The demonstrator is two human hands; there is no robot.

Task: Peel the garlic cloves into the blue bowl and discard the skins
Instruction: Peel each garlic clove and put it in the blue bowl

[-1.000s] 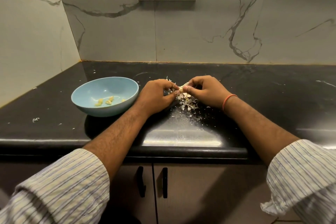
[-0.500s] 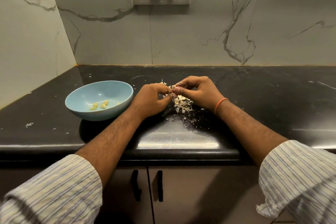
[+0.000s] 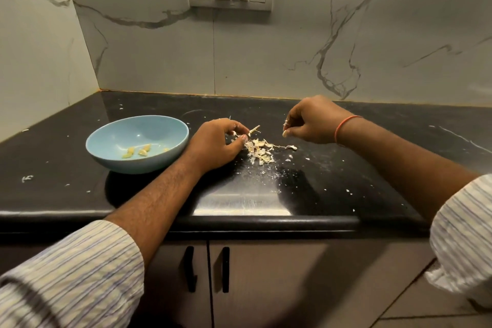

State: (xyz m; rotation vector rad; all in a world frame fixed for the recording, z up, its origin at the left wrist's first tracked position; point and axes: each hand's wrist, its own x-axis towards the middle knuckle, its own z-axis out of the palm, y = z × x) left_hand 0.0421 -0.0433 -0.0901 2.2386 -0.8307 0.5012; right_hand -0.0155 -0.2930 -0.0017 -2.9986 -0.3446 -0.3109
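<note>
— What surfaces and shapes are seen?

— A glossy black stone countertop point(image 3: 346, 168) is seen, dusted with pale flakes, set against a grey-veined marble-look wall. A smooth, round blue bowl point(image 3: 111, 157) stands at about nine o'clock from the left hand point(image 3: 215, 145), just beside its wrist; a few yellowish peeled cloves point(image 3: 143, 152) lie in its hollow. A loose heap of thin, papery, off-white garlic skins point(image 3: 259, 150) is spread on the counter between the two hands.

— How is the garlic held?

— A small pale stem-like piece of garlic point(image 3: 254, 129) is pinched between the left thumb and curled fingertips, sticking out toward two o'clock from the grip, just above the skin heap. The right hand point(image 3: 314, 121) is raised at about three o'clock from the heap, fingers curled downward, with a small pale scrap point(image 3: 285, 132) pinched at the fingertips; whether it is skin or clove cannot be told.

— And the wrists?

— An orange thread band point(image 3: 343, 126) is worn on the right wrist; striped cloth sleeves point(image 3: 80, 274) are rolled back.
</note>
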